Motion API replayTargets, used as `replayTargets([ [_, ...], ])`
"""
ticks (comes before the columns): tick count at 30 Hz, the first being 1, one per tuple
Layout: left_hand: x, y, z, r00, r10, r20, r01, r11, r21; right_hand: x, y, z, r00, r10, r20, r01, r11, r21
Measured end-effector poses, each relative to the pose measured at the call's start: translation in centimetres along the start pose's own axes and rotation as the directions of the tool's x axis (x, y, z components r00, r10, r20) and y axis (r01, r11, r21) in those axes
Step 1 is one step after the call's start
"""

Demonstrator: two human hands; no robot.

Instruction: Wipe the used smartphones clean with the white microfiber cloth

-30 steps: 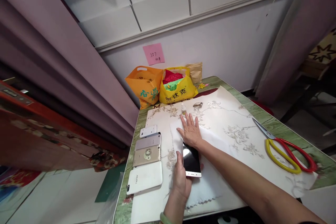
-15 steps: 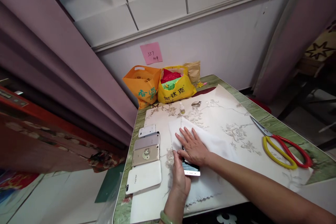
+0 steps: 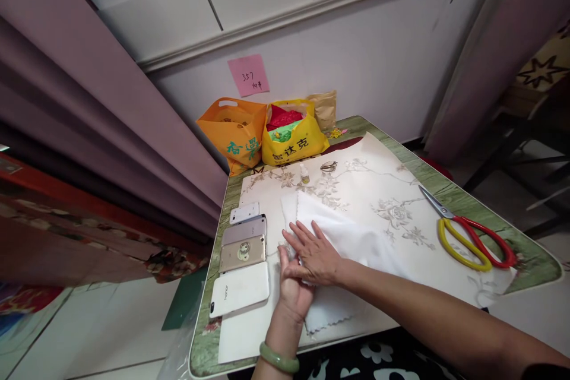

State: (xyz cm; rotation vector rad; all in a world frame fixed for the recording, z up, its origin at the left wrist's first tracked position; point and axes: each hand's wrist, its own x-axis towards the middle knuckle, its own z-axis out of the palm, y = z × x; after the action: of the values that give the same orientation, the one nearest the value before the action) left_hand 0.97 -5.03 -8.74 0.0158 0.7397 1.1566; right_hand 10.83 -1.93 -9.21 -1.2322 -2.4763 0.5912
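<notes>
My right hand [image 3: 317, 256] lies palm down with its fingers stretched out over a white cloth [image 3: 351, 231] with a zigzag edge. Under it, turned palm up, is my left hand [image 3: 294, 294], its visible fingers straight and partly covered by the right. A green bangle [image 3: 279, 359] circles the left wrist. No phone shows between the hands now; whatever lies beneath them is hidden. Just left of my hands, a column of phones lies face down: a white honor phone [image 3: 240, 289], a gold phone with a ring holder [image 3: 243, 251], a grey phone [image 3: 243, 229] and a small white phone [image 3: 244, 212].
Big scissors [image 3: 467, 234] with red and yellow handles lie at the right. A small bottle [image 3: 304, 174] and folded glasses [image 3: 329, 166] sit beyond the cloth. An orange bag [image 3: 234, 133], a yellow bag [image 3: 296, 142] and a brown pouch [image 3: 323, 110] stand against the wall.
The phone that showed between my hands on the cloth is out of sight. My left hand has turned palm up beneath the right. The camera view has shifted slightly.
</notes>
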Motion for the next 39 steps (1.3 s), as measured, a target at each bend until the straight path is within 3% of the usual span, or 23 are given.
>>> replayTargets([
  [8,-0.1,-0.1,-0.6,0.998,-0.022,0.064,0.018,0.998,0.062,5.1,3.5,-0.2,0.993,0.113,0.035,-0.11,0.992,-0.056],
  [10,-0.2,-0.2,-0.8,0.998,-0.016,0.056,0.011,0.997,0.079,5.8,4.6,-0.1,0.983,0.176,-0.048,-0.18,0.978,-0.107],
  [13,-0.4,-0.5,-0.7,1.0,0.01,0.022,-0.012,0.995,0.099,6.1,6.3,0.1,0.932,0.274,-0.237,-0.319,0.931,-0.176],
  [17,-0.6,-0.7,-0.2,1.0,0.025,0.002,-0.026,0.991,0.129,5.7,8.1,0.1,0.875,0.29,-0.387,-0.39,0.896,-0.212],
  [22,-1.0,-0.9,0.3,0.997,0.046,-0.07,-0.036,0.989,0.145,4.4,8.8,-0.7,0.834,0.258,-0.487,-0.305,0.952,-0.018],
  [26,-1.1,-1.4,0.2,0.989,0.076,-0.125,-0.059,0.989,0.134,1.7,8.2,-2.5,0.729,0.323,-0.604,-0.215,0.945,0.246],
  [27,-1.1,-1.4,0.1,0.99,0.077,-0.119,-0.061,0.989,0.135,0.8,8.0,-3.0,0.743,0.301,-0.597,-0.186,0.951,0.248],
  [30,-0.9,-1.5,0.0,0.988,0.088,-0.124,-0.072,0.989,0.131,-1.9,7.3,-3.9,0.866,0.163,-0.473,-0.112,0.985,0.134],
  [32,-0.9,-1.4,0.0,0.986,0.092,-0.139,-0.072,0.988,0.138,-3.0,7.1,-3.6,0.913,0.096,-0.396,-0.093,0.995,0.027],
  [35,-0.8,-1.3,0.1,0.984,0.087,-0.153,-0.063,0.986,0.157,-3.2,7.2,-2.6,0.933,0.082,-0.35,-0.101,0.994,-0.037],
  [39,-0.8,-1.6,0.2,0.972,0.089,-0.218,-0.053,0.985,0.163,-2.2,7.1,-2.0,0.934,0.125,-0.335,-0.129,0.992,0.01],
])
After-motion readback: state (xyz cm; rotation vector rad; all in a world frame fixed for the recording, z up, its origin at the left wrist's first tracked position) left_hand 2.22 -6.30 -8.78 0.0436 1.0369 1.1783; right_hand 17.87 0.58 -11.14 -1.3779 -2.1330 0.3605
